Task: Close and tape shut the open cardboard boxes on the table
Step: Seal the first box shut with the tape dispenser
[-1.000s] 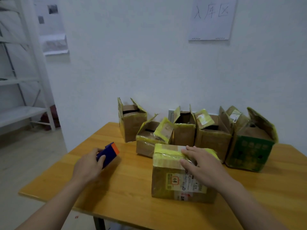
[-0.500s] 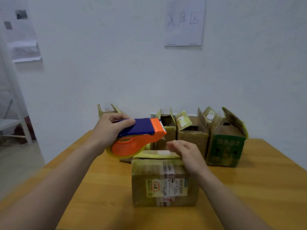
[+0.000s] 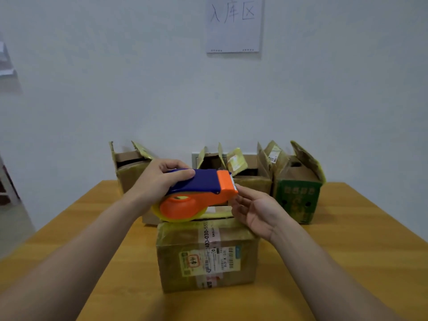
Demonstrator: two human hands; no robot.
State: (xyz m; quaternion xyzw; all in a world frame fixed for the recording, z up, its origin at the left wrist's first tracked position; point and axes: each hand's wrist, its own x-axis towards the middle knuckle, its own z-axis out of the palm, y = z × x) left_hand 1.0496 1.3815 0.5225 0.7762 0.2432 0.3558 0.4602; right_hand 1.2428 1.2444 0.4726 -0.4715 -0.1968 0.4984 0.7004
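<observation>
The person holds a tape dispenser (image 3: 196, 193) in the left hand (image 3: 159, 179), with the fingers (image 3: 183, 175) wrapped tight over its blue top and the thumb hidden behind it. The orange body and the yellow roll hang just above the nearest box (image 3: 206, 253), which stands closed on the wooden surface (image 3: 347, 239). Whether the roll touches the top of this box, I cannot tell. The right hand (image 3: 257, 212) is open, palm turned to the left, and its fingertips reach under the toothed orange end of the dispenser; they are partly covered by it, so I cannot say if they pinch any tape. No strip of tape can be made out there. Behind, near the wall, stand more boxes with flaps up: a brown one (image 3: 129, 167) on the left, partly hidden by the left hand, two brown ones (image 3: 250, 179) in the middle, and a green box (image 3: 298, 198) on the right. The labels on the near box are too blurred to read fully.
</observation>
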